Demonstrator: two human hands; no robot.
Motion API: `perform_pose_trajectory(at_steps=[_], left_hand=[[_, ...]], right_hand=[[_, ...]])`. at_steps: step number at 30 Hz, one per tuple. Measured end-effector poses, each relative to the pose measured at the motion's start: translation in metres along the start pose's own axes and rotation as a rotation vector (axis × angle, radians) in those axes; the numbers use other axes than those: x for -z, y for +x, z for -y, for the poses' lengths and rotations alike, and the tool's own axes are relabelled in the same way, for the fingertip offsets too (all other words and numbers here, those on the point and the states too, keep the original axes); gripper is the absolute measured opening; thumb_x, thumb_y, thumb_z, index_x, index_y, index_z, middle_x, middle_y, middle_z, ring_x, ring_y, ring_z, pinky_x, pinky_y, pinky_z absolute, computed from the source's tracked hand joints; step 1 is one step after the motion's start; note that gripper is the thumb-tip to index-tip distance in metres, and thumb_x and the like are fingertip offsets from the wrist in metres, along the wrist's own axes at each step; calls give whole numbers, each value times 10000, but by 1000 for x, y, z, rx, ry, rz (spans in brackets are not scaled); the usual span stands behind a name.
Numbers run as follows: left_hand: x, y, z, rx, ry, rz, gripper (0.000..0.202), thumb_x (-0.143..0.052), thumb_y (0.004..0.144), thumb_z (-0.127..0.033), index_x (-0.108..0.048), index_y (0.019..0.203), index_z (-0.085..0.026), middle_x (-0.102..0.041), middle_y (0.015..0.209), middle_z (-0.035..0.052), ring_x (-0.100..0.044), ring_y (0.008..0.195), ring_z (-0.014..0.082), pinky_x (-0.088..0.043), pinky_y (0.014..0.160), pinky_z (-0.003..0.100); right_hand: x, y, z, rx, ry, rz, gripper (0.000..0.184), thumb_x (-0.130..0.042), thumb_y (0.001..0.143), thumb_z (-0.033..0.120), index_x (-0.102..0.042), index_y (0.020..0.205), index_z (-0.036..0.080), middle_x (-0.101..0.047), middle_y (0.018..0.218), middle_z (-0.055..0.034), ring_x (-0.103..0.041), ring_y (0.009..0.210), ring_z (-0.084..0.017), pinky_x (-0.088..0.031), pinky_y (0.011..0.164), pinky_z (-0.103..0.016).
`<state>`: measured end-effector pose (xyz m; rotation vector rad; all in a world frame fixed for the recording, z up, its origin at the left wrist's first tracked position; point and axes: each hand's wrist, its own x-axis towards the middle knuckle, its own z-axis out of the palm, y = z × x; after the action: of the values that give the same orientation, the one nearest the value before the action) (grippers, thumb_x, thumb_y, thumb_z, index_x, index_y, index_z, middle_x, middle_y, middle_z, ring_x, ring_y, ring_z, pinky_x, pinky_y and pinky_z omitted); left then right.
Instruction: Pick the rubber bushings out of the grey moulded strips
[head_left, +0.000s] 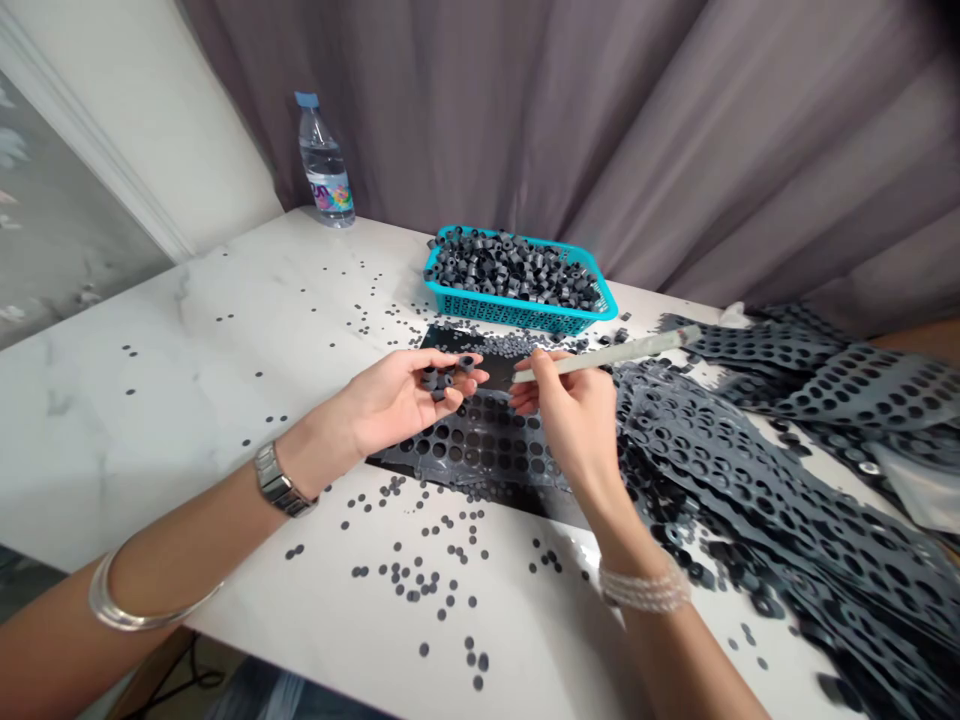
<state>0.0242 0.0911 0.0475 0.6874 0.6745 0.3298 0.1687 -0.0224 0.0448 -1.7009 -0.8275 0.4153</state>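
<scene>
My left hand [394, 400], palm up, cups several small black rubber rings [438, 381], with one more pinched at its fingertips. In my right hand [576, 420] is a pale, wrapped-looking stick [634, 349], its narrow end pointing toward the left fingertips but apart from them. Below both hands lies a dark grey rubber sheet [487, 440] with rows of round holes, on a black mat [551, 500]. Small dark discs [412, 595] are scattered around it. Behind the hands, a turquoise basket [517, 315] is heaped with similar black rings [517, 268].
A stack of punched rubber sheets [720, 450] covers the right side of the white marbled table [187, 420], with loose black pieces around it. At the back left stands a water bottle [326, 165]. A grey-purple curtain [465, 110] hangs behind the table.
</scene>
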Motion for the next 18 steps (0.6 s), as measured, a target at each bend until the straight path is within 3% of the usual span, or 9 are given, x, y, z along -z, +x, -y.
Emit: perform_pose_trajectory(at_steps=[4,7,9,11,14,18], left_hand=[[0,1,-1,-42,-51,-38,83,-642,827,-238,-618,812,-160,-640,919,96,-630,843,147,-488,571,220],[1,2,-1,-109,90,-43,207,-659,831,-318,-554,724,-176,-552,753,21,-537,633,82,-346,428,187],[2,1,1,-214,361,-68,231,-608,863,-354,-570,723,-173,-469,662,-21,-385,499,51,-232,388,196],[2,1,3,-394,764,-121,199,-546,890,-326,-644,807,-174,-471,639,-31,-347,484,59,-256,423,211],[-1,0,8,-613,1272,-164,284,-442,912,-222,-694,1040,-191,-613,721,-6,-489,583,98,-393,578,240],[-7,3,15,-700,1515,-141,366,-379,941,-233,-697,1110,-164,-721,869,51,-621,757,157,-447,746,290]], right_hand=[[-11,-3,-5,-23,63,-14,327,-504,884,415,-657,747,160,-659,589,-34,-635,503,-160,-520,505,-272],[-18,-7,-15,-7,52,17,342,-493,892,433,-653,761,160,-655,590,-28,-637,505,-157,-515,515,-265],[-21,-8,-21,3,34,45,355,-481,898,445,-651,772,160,-660,593,-29,-644,513,-160,-512,527,-265],[-23,-9,-27,20,-15,62,366,-473,902,453,-651,763,164,-663,591,-31,-649,522,-166,-511,545,-267],[-22,-7,-34,20,-66,36,360,-473,901,456,-643,752,176,-663,581,-29,-653,522,-174,-512,562,-272],[-15,-5,-40,-26,-7,-15,350,-488,893,468,-632,758,180,-660,580,-21,-649,496,-176,-509,550,-274]])
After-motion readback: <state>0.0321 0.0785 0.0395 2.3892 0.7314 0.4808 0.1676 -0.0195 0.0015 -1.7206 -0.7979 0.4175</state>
